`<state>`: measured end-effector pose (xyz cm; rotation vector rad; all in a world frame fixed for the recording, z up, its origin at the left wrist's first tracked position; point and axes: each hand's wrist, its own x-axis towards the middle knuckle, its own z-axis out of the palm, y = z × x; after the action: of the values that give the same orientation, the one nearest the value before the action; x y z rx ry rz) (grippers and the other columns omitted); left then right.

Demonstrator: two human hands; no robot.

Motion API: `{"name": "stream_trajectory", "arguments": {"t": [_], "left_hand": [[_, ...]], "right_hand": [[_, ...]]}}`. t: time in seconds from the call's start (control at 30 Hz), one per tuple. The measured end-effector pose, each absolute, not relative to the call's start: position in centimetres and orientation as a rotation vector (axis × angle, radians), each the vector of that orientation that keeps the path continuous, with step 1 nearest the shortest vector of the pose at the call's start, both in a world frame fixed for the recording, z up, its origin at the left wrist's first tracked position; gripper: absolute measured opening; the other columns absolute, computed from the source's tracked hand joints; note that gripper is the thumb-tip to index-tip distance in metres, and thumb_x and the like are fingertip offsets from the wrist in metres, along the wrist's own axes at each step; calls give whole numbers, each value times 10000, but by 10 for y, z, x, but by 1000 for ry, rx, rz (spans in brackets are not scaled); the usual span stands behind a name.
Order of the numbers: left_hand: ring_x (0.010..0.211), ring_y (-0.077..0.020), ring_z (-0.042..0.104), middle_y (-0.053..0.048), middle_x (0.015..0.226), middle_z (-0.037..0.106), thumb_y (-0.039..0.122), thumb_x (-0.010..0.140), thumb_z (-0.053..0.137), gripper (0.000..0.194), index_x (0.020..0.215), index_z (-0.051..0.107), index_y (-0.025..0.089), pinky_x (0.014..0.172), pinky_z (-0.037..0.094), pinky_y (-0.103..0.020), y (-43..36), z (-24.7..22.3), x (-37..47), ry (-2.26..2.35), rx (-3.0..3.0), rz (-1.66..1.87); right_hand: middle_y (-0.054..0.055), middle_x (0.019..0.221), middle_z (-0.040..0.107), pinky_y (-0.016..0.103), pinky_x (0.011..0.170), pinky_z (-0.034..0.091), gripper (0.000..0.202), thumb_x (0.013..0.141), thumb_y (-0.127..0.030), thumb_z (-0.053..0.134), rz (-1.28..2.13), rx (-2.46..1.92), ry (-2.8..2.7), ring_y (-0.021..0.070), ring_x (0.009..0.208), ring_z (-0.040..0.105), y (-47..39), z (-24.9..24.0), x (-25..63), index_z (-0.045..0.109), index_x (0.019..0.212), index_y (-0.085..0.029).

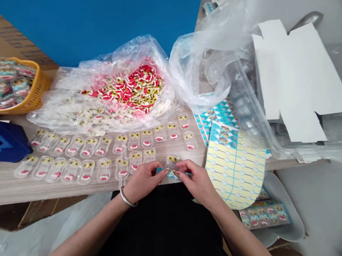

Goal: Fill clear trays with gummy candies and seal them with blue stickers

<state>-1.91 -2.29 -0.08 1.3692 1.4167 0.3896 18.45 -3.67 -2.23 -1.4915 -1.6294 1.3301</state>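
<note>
Between my two hands, at the table's front edge, is a small clear plastic blister case [172,161] with two yellow eye pieces in it. A blue printed sticker [172,174] lies across its lower end. My left hand [147,177], with a bangle at the wrist, pinches the sticker's left end between thumb and finger. My right hand [196,179] pinches its right end. The fingertips partly hide the case's lower half. Rows of similar cases [89,147] with yellow eyes and red-and-white mouths lie to the left. Right of my right hand are yellow-backed sticker sheets [232,166].
A clear bag [124,90] of loose eye and mouth pieces lies behind the rows. At far left stand a yellow basket [40,85] of filled cases and a blue tape dispenser [9,141]. A plastic bin [256,110] with white card [295,77] stands at right.
</note>
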Motion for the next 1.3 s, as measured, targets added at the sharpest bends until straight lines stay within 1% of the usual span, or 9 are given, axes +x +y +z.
{"name": "stream_trajectory", "arguments": {"t": [0.13, 0.33, 0.6, 0.77, 0.87, 1.03, 1.13, 1.2, 1.3], "left_hand": [[541, -141, 493, 2, 556, 577, 500, 879, 537, 393, 651, 625, 192, 556, 293, -269, -18, -5, -16, 1616, 1756, 229], [694, -258, 653, -111, 757, 723, 456, 931, 461, 369, 795, 691, 200, 588, 336, -302, -9, -1, -5, 1758, 2097, -141], [745, -346, 696, -175, 787, 726, 392, 939, 458, 357, 884, 718, 154, 594, 442, -357, -1, 0, 10, 1754, 2135, -311], [699, -348, 701, -172, 736, 719, 405, 944, 455, 383, 834, 726, 158, 562, 437, -354, -19, 5, 9, 1748, 2142, -344], [680, -326, 702, -144, 746, 731, 482, 929, 469, 394, 989, 734, 197, 560, 426, -341, -53, 8, -3, 1801, 2074, -313], [584, -233, 665, -32, 656, 708, 506, 885, 549, 564, 1370, 539, 218, 568, 413, -307, -113, 10, -34, 1879, 1719, -106], [644, -218, 673, -13, 683, 715, 538, 813, 628, 517, 1210, 639, 208, 653, 472, -313, -124, 6, -49, 1944, 1296, 135], [808, -241, 706, -53, 832, 762, 530, 718, 729, 475, 1053, 695, 195, 751, 511, -319, -120, 0, -49, 1814, 913, 296], [1028, -252, 681, -113, 1079, 749, 518, 679, 776, 504, 1028, 712, 160, 870, 513, -311, -109, -16, -33, 1458, 472, 501]], "right_hand": [[-18, 818, 676, 267, 687, 464, 60, 894, -283, 590, 1267, -1575, -1604, 156, 743, 631, -35, -26, 179, 606, 919, -231], [-7, 801, 674, 278, 654, 440, 141, 890, -230, 572, 1105, -1740, -1790, 179, 733, 643, -20, -29, 173, 573, 1031, -223], [90, 1027, 716, 321, 774, 482, 269, 895, -166, 564, 869, -1769, -2147, 237, 925, 677, -12, -37, 168, 572, 1162, -201], [83, 962, 712, 310, 725, 463, 219, 921, -172, 542, 909, -1713, -2317, 236, 880, 673, -17, -27, 170, 560, 1139, -192], [78, 933, 712, 309, 717, 452, 168, 927, -169, 538, 938, -1676, -2389, 238, 868, 671, -26, -22, 165, 560, 1092, -197], [80, 911, 714, 324, 704, 437, 115, 920, -198, 569, 935, -1641, -2510, 255, 838, 670, -37, -20, 149, 568, 1034, -190], [78, 926, 716, 320, 705, 428, 125, 930, -219, 560, 939, -1676, -2527, 253, 845, 671, -38, -18, 144, 566, 1051, -187], [81, 937, 719, 313, 710, 424, 142, 937, -230, 550, 965, -1685, -2539, 247, 861, 672, -38, -17, 144, 564, 1069, -181], [83, 945, 719, 302, 710, 415, 167, 941, -234, 534, 983, -1674, -2551, 239, 871, 672, -38, -15, 146, 561, 1094, -173]]}}
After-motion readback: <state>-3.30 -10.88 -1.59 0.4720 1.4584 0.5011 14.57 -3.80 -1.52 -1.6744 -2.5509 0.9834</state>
